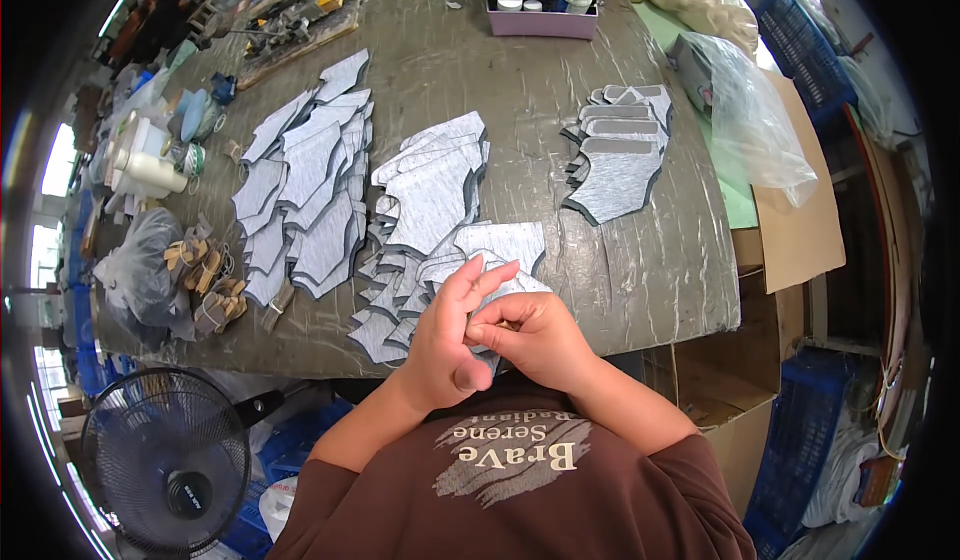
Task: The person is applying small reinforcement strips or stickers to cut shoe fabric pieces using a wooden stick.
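Note:
My left hand [440, 342] is raised at the table's near edge, its visible fingers stretched out and apart. Against its palm side, my right hand [535, 338] has thumb and forefinger pinched together; whatever is between them, if anything, is hidden. Just beyond both hands lies a spread pile of grey cut fabric pieces [430, 205] with curved, dark edges, partly covered by my fingers. Another overlapping pile of grey pieces [315, 160] is to the left. Farther right, a smaller stack of grey pieces [618, 182] shows darker strips along its upper edges.
A purple tray [545, 24] with small jars stands at the far side. At left are bundled wooden pieces [215, 300], a clear plastic bag [148, 260] and a black fan [170, 460]. Cardboard [795, 190] and a blue crate [800, 450] flank the table's right.

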{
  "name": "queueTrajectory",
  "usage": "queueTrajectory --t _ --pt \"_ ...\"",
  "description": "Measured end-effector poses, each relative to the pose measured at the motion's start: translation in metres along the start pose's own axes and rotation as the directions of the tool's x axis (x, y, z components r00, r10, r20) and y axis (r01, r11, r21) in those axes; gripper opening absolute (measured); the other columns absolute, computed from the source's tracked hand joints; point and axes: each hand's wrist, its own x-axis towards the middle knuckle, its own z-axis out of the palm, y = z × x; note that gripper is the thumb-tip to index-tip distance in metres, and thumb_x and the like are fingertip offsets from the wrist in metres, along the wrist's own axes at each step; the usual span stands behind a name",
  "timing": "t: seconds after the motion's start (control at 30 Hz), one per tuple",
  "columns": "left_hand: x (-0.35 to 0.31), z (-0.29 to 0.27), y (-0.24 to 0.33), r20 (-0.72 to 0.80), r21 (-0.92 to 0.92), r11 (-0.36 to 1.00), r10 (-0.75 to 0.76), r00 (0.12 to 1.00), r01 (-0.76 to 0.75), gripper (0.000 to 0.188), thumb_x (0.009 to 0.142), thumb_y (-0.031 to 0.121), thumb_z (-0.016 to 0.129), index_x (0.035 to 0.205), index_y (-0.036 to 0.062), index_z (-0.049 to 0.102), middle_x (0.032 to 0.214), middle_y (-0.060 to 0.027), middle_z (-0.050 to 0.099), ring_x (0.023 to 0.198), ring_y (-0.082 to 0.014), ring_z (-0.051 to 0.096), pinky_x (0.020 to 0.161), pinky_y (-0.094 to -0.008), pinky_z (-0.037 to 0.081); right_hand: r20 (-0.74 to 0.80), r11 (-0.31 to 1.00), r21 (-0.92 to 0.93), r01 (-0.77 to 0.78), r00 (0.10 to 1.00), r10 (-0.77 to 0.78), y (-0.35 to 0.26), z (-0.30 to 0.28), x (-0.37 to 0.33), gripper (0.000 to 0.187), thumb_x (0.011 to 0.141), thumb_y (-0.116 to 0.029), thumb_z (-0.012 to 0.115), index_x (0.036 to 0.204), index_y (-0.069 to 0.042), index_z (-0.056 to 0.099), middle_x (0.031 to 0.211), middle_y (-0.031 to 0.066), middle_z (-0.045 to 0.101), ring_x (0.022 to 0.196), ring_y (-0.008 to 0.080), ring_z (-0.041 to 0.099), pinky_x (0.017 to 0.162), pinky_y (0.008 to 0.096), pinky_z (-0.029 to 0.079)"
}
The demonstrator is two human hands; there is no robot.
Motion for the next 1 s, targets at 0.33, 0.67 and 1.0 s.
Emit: queueTrajectory --t 0.33,0.67,1.0 --pt "-0.005 0.0 -0.005 0.046 0.112 0.992 0.059 0.997 -0.064 0.11 0.073 0.08 0.04 0.143 -0.0004 0.015 0.126 -0.0267 0.053 0.11 -0.0381 0.057 0.091 -0.0404 0.046 0.069 0.991 -0.004 -0.137 0.988 0.137 -0.008 -0.005 0.001 0.005 0.082 -0.004 0.068 0.083 0.001 0.069 0.07 0.0002 0.064 0.063 0.003 0.054 0.054 0.0192 0.042" --pt "-0.006 -0.002 0.004 -0.14 -0.428 0.891 -0.229 0.963 0.15 0.065 0.091 0.047 0.057 0.134 0.0011 0.041 0.127 -0.0218 0.053 0.108 -0.0258 0.056 0.093 -0.0357 0.044 0.082 0.989 0.151 0.004 0.997 -0.016 0.004 -0.004 0.002 0.007 0.088 -0.006 0.056 0.083 -0.003 0.059 0.074 -0.0014 0.058 0.066 0.0036 0.049 0.058 0.0204 0.04" --pt "0.005 -0.041 0.003 -0.156 0.31 0.95 0.093 0.983 -0.041 0.009 0.074 0.0 0.071 0.079 0.0028 0.064 0.087 -0.0073 0.061 0.075 -0.018 0.057 0.066 -0.0286 0.047 -0.315 0.703 0.702 0.117 0.936 0.159 0.005 -0.023 0.004 0.017 0.086 0.003 0.039 0.08 -0.004 0.053 0.081 0.013 0.061 0.057 0.0128 0.048 0.049 0.0227 0.033"
